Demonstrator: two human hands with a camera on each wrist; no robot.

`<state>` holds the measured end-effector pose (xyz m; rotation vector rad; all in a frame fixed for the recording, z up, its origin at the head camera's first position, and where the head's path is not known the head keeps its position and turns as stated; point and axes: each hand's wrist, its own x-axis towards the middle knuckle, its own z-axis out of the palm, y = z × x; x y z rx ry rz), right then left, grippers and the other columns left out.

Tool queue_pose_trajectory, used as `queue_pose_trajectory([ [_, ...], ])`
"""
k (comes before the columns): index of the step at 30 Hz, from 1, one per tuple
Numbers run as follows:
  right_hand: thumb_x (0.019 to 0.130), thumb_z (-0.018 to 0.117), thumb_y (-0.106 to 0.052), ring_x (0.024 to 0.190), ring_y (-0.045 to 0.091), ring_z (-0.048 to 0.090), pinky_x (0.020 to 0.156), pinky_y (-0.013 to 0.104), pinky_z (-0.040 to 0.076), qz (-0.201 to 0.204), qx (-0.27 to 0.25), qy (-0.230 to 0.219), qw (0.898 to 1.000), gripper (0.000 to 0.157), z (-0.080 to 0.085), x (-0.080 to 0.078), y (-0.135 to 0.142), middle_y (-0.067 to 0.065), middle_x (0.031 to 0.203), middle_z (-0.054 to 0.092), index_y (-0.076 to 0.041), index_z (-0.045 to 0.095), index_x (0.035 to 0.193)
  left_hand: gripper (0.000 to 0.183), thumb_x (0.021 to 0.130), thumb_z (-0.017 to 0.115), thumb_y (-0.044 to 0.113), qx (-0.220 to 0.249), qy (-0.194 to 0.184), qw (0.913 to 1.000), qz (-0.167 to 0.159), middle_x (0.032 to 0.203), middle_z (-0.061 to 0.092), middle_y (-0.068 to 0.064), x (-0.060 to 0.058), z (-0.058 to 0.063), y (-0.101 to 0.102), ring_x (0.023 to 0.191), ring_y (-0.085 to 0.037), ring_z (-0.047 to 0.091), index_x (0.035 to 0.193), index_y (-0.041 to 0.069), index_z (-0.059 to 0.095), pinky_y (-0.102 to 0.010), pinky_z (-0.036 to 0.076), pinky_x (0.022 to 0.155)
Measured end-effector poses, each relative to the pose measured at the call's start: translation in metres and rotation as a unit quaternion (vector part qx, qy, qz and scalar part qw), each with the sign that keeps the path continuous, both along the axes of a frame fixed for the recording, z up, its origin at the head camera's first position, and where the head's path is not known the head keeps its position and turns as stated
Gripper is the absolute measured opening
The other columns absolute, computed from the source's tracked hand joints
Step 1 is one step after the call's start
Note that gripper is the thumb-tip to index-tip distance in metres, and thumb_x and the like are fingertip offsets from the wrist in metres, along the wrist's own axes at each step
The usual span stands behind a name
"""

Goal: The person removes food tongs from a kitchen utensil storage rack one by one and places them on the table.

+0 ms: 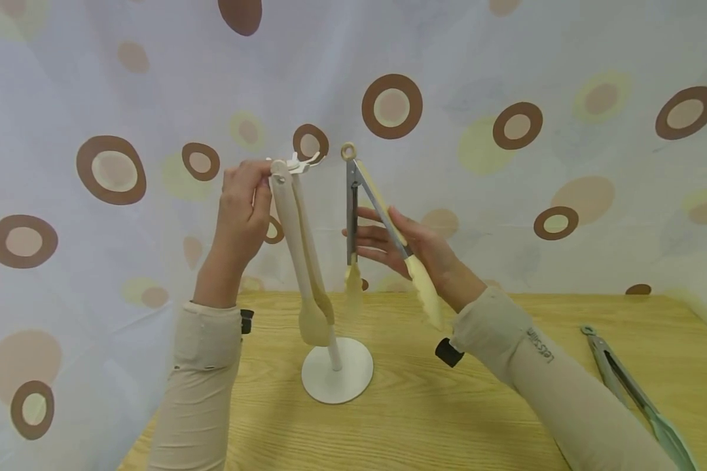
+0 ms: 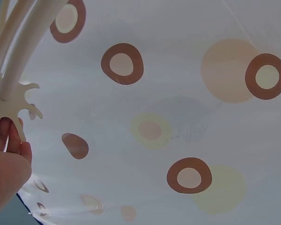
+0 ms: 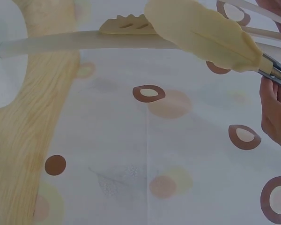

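A white utensil stand has a round base, a slim post and a crown of hooks on top. My left hand pinches one of these hooks. Cream tongs hang from the crown, heads down, in front of the post. Right of the stand, my right hand holds yellow-tipped metal tongs, their arms spread apart and loop end up, level with the hooks. One yellow head fills the upper part of the right wrist view. The tongs' loop is apart from the hooks.
Green-tipped tongs lie on the wooden table at the right, partly behind the right sleeve. Behind the table hangs a pale cloth with brown and yellow circles. Each wrist wears a small black device.
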<state>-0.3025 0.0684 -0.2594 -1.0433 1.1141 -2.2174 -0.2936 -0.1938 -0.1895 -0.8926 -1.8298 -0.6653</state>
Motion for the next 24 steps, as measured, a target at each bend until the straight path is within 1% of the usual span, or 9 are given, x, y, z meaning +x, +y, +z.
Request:
queue_pose_trajectory([
  [5,0.099,0.049,-0.034,0.122,0.029,0.052,0.108,0.043,0.033,-0.033,0.017,-0.017,0.999,0.065,0.003,0.005,0.009,0.017,0.126,0.057,0.002,0.026,0.147,0.024,0.094,0.038,0.001,0.004,-0.006,1.0,0.003,0.102,0.061,-0.023,0.002,0.0,0.0,0.097,-0.038,0.048,0.105,-0.008,0.058,-0.042,0.03,0.088],
  [12,0.099,0.05,-0.033,0.124,0.03,0.049,0.107,0.041,0.034,-0.081,0.049,-0.026,0.995,0.061,0.005,0.009,0.018,0.017,0.127,0.055,0.0,0.029,0.145,0.024,0.094,0.038,0.001,0.006,-0.008,0.9999,0.003,0.103,0.061,-0.024,0.003,0.001,-0.001,0.097,-0.039,0.047,0.105,-0.008,0.058,-0.042,0.03,0.089],
  [18,0.098,0.051,-0.033,0.118,0.027,0.052,0.105,0.04,0.038,-0.109,0.084,-0.011,0.99,0.064,0.005,0.007,0.026,0.015,0.121,0.054,0.004,0.027,0.145,0.025,0.094,0.038,0.001,0.007,-0.01,0.9999,0.006,0.102,0.061,-0.023,0.004,0.0,-0.004,0.098,-0.039,0.046,0.105,-0.008,0.058,-0.042,0.03,0.09],
  [21,0.098,0.052,-0.028,0.111,0.027,0.055,0.101,0.039,0.042,-0.122,0.084,-0.006,0.989,0.059,0.007,0.006,0.031,0.017,0.114,0.056,0.008,0.031,0.14,0.025,0.095,0.038,0.002,0.006,-0.009,0.9999,0.005,0.102,0.061,-0.023,0.005,0.001,-0.004,0.098,-0.039,0.048,0.104,-0.007,0.058,-0.042,0.03,0.091],
  [24,0.099,0.05,-0.024,0.109,0.026,0.055,0.101,0.04,0.042,-0.124,0.082,0.001,0.989,0.048,0.009,0.005,0.037,0.017,0.113,0.055,0.008,0.038,0.133,0.025,0.095,0.037,0.002,0.003,-0.006,1.0,0.004,0.102,0.061,-0.023,0.005,0.001,-0.004,0.098,-0.038,0.05,0.104,-0.007,0.059,-0.042,0.03,0.091],
])
